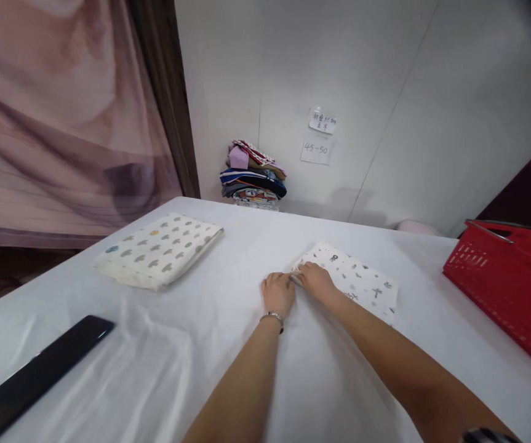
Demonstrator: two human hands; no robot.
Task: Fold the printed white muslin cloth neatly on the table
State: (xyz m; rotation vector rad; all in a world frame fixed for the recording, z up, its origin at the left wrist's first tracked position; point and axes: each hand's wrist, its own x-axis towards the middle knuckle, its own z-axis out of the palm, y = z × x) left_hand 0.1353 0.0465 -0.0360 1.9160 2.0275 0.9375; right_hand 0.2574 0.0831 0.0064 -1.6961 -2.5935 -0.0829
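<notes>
A white folded cloth with small grey prints (362, 280) lies on the white-covered table (242, 246), in front of me and a little to the right. My right hand (317, 282) is closed on its near left corner, fingers pinched over the edge. Just left of that corner, my left hand (278, 294), with a bracelet at the wrist, has its fingers curled and its thumb at the same cloth edge. The two hands almost touch. Part of the cloth is hidden behind my right hand and forearm.
At the left lies a thicker folded cloth with grey cactus-like prints (159, 249). A long black flat object (48, 363) rests near the front left. A red plastic basket (509, 289) stands at the right edge. Behind the table, folded fabrics (253, 175) are stacked against the wall.
</notes>
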